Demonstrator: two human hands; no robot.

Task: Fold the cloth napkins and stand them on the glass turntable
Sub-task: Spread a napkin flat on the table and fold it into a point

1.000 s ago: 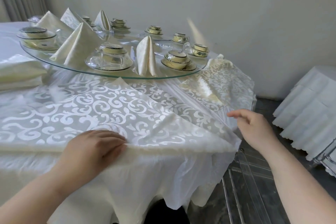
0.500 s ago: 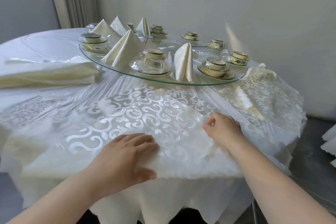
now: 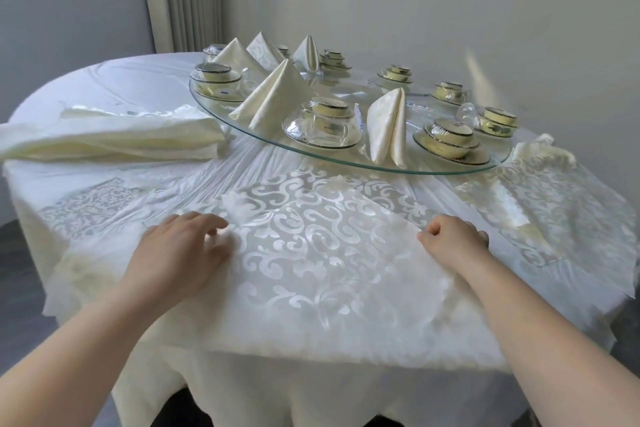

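Patterned napkin (image 3: 311,246) spread flat at frame center, just below glass turntable (image 3: 349,94). Left hand (image 3: 180,253): fingers spread, pressing napkin's left part. Right hand (image 3: 453,239): fingers curled, pinching napkin's right edge. Five folded napkins (image 3: 277,94) upright on turntable among bowl sets (image 3: 450,139). Napkin stack (image 3: 114,139) at middle left.

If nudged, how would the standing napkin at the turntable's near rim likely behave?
The standing napkin probably tips easily: it is tall, narrow and only folded cloth. On the smooth glass turntable it may also slide. Lifted, it would likely flop and lose its fold.
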